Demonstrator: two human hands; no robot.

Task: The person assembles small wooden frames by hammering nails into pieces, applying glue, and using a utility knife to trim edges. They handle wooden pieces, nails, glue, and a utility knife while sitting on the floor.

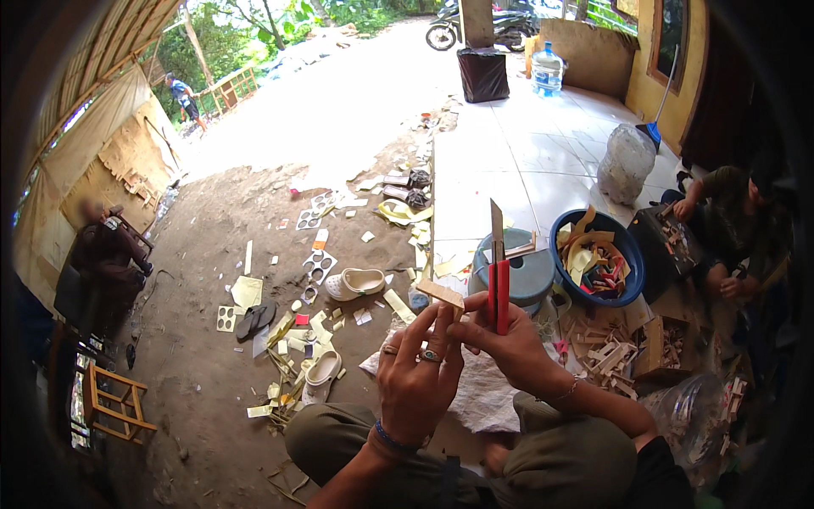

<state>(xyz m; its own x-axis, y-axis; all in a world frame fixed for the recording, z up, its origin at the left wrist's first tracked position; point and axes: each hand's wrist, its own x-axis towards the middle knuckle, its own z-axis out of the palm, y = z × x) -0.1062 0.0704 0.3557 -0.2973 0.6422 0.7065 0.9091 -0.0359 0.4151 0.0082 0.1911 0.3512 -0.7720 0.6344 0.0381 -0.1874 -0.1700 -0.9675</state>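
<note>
Raised in front of my knees, my left hand pinches a small flat piece of light wood between its fingertips. My right hand is wrapped round a red utility knife, its long blade pointing up and away from the wood. The fingertips of both hands meet at the near end of the piece. A white woven sack lies beneath them. Just beyond is a grey-blue round tub or stool with thin wooden strips on top.
To the right stand a blue basin of coloured scraps and a heap of small wooden pieces. A co-worker sits at the far right, by a black box. Pale clogs and yellow offcuts litter the dirt floor at left.
</note>
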